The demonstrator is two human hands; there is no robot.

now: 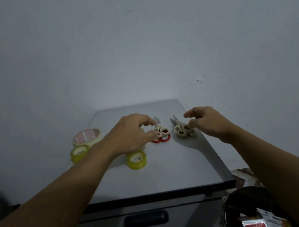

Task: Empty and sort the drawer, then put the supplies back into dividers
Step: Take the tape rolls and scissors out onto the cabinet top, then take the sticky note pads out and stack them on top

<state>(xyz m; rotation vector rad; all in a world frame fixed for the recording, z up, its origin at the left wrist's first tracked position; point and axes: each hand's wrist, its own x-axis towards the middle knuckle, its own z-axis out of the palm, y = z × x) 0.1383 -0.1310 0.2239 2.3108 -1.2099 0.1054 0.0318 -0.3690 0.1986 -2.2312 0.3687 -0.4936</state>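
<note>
left hand pinching the red scissors, right hand pinching the beige scissors, tape rolls sitting on the counter

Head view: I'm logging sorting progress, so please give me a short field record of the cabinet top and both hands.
Surface: grey cabinet top
Tape: white tape roll with red print, two yellowish clear tape rolls, on the left
Scissors: red-and-cream-handled scissors pile beside cream-handled scissors pile, apart
Left hand: pinches the red-and-cream pile
Right hand: fingers curled on the cream pile's handles
</note>
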